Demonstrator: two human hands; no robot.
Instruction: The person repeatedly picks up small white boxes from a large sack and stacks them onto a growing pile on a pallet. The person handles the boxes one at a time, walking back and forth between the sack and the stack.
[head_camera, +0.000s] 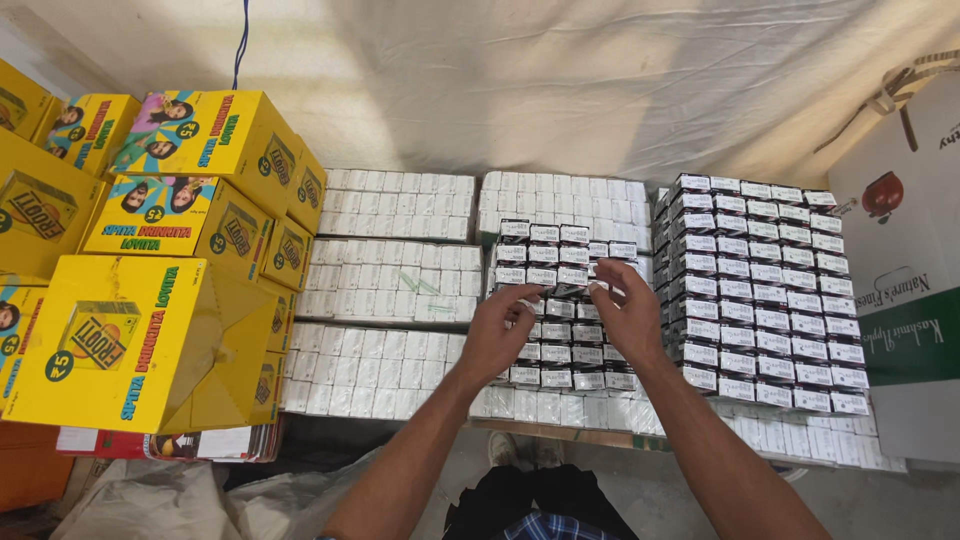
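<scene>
Stacking step in hand. The left hand and right hand meet over the middle stack of small black-and-white cartons, fingers pinched narrow on one small carton at its front edge. The stack stands between white carton blocks and a taller dark-carton stack. Judged next: align the carton squarely with its row before release.

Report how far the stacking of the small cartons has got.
Done: the right stack of small dark-and-white cartons stands tall, in full, even rows. In hand: the left hand and right hand meet over the middle stack, fingers pinching one carton at its front edge. Left: the middle stack is lower, and the white packs beside it carry no cartons.
</scene>
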